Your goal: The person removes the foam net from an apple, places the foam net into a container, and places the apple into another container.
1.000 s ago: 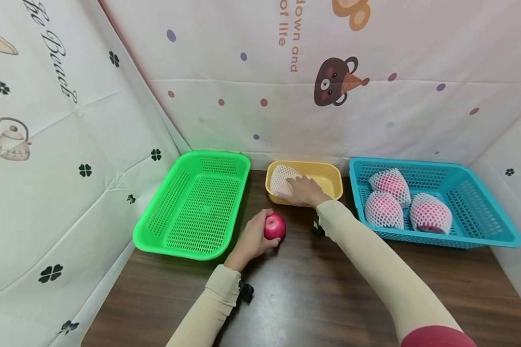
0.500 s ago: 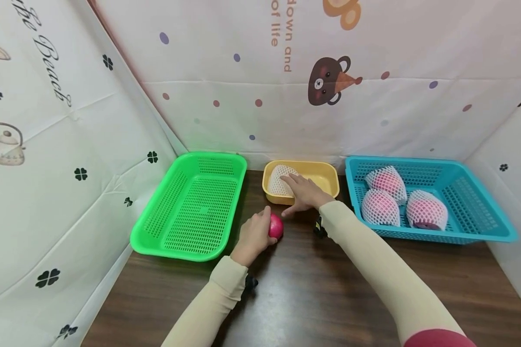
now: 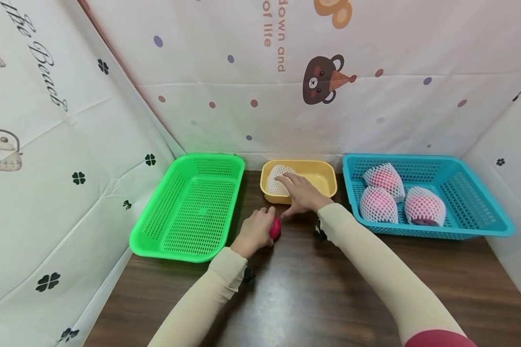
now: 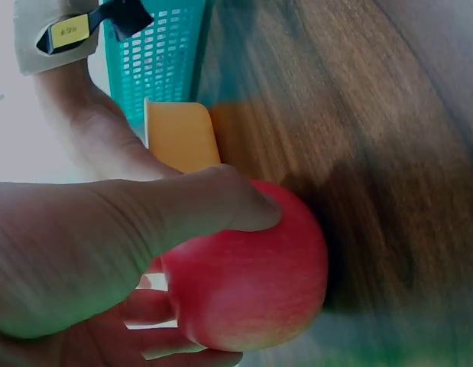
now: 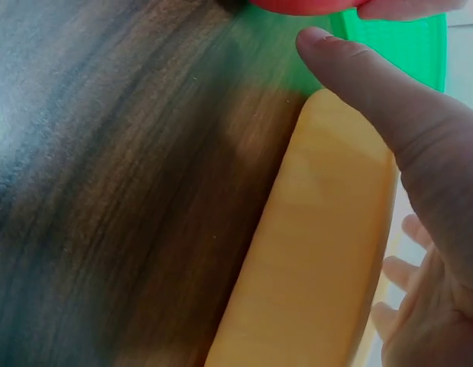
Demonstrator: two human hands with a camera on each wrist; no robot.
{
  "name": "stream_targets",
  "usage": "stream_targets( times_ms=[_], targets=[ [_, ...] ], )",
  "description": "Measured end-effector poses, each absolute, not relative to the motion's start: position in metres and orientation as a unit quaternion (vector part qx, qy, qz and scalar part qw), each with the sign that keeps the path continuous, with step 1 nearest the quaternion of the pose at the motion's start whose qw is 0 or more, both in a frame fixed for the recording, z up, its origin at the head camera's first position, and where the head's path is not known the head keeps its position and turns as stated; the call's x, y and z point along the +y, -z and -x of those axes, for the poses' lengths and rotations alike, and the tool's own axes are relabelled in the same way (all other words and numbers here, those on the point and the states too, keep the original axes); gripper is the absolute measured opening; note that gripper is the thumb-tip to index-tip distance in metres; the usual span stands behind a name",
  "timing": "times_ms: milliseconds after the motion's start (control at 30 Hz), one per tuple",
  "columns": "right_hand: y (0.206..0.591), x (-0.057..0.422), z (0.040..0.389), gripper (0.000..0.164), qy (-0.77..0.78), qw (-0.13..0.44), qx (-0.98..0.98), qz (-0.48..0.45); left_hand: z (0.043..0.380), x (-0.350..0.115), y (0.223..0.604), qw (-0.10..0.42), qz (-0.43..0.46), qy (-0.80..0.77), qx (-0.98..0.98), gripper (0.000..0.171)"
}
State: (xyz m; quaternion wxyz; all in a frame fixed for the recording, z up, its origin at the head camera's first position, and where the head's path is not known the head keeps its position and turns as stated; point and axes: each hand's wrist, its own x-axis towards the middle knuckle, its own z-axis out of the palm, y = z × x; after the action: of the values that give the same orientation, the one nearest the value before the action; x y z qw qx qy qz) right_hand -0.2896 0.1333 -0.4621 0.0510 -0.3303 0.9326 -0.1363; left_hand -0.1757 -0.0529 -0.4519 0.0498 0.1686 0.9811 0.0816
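My left hand (image 3: 256,230) grips a red apple (image 4: 255,275), its thumb and fingers curled around the fruit; in the head view the hand covers much of the apple. The right hand (image 3: 303,194), fingers spread and holding nothing, hovers over the near rim of a small yellow tub (image 3: 323,180). Inside that tub lies a white foam net sleeve (image 3: 278,179), partly behind the right fingers. In the right wrist view the right thumb (image 5: 351,65) points toward the apple, with a gap between them.
A green basket (image 3: 201,212) stands on the left of the dark wooden table (image 3: 312,289). At the right, a blue basket (image 3: 464,207) holds three net-wrapped fruits (image 3: 378,205). A printed white cloth (image 3: 199,53) hangs behind and at both sides.
My right hand has let go of the net sleeve in the yellow tub and come back slightly toward the apple. The left hand has turned further over the apple, keeping its grip.
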Motion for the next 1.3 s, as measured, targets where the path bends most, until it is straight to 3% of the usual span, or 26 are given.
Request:
stream_targets(
  times_ms=[367,867,1300],
  targets=[
    [0.463,0.128,0.283,0.119,0.147,0.002,0.919,0.365,0.178,-0.059,0.438,0.083,-0.197,-0.092,0.973,0.076],
    [0.467,0.126,0.277,0.115,0.159,-0.026,0.909,0.384,0.177,-0.079,0.386,0.05,-0.278,-0.145,0.948,0.064],
    [0.471,0.115,0.271,0.125,0.188,-0.053,0.9,0.39,0.18,-0.105,0.35,0.04,-0.259,-0.178,0.949,0.072]
  ],
)
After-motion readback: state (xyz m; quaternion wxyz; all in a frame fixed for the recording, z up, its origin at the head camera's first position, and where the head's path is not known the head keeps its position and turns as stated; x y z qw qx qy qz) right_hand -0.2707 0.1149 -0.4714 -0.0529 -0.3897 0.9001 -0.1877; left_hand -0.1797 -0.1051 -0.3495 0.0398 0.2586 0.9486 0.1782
